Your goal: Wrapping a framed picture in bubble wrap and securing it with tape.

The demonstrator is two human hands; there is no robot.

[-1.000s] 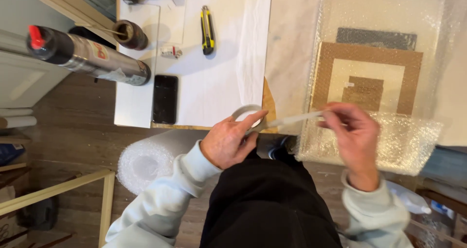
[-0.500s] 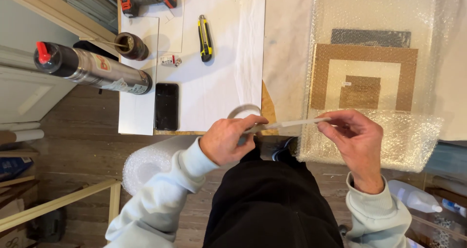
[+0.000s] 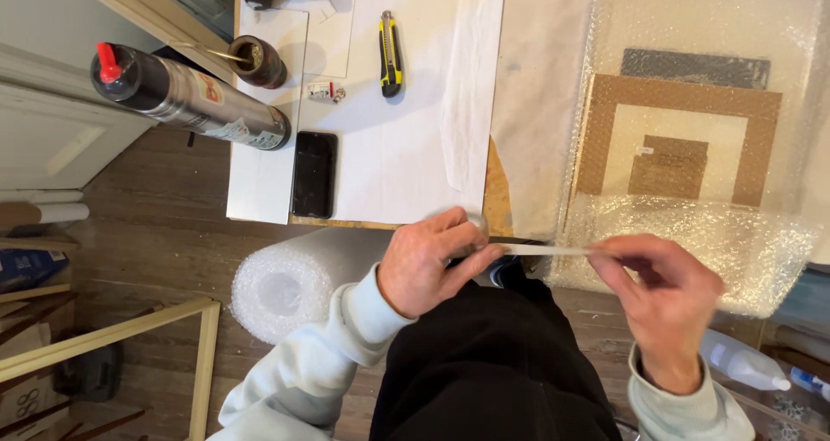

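From the head view, your left hand [image 3: 424, 268] is clenched around a roll of clear tape [image 3: 474, 233], mostly hidden under your fingers, right at the near edge of the table [image 3: 536, 104]. Your right hand [image 3: 661, 298] pinches the free end of the tape strip [image 3: 545, 250] between thumb and fingertips, and the strip runs taut and level between your two hands. Just beyond the strip lies a framed picture under bubble wrap [image 3: 683, 251]. Farther left on the white sheet sit a black phone [image 3: 314, 174], a yellow utility knife [image 3: 391, 53] and a long metal canister [image 3: 186, 97] with a red nozzle. A roll of bubble wrap [image 3: 281, 290] stands on the floor near your left sleeve.
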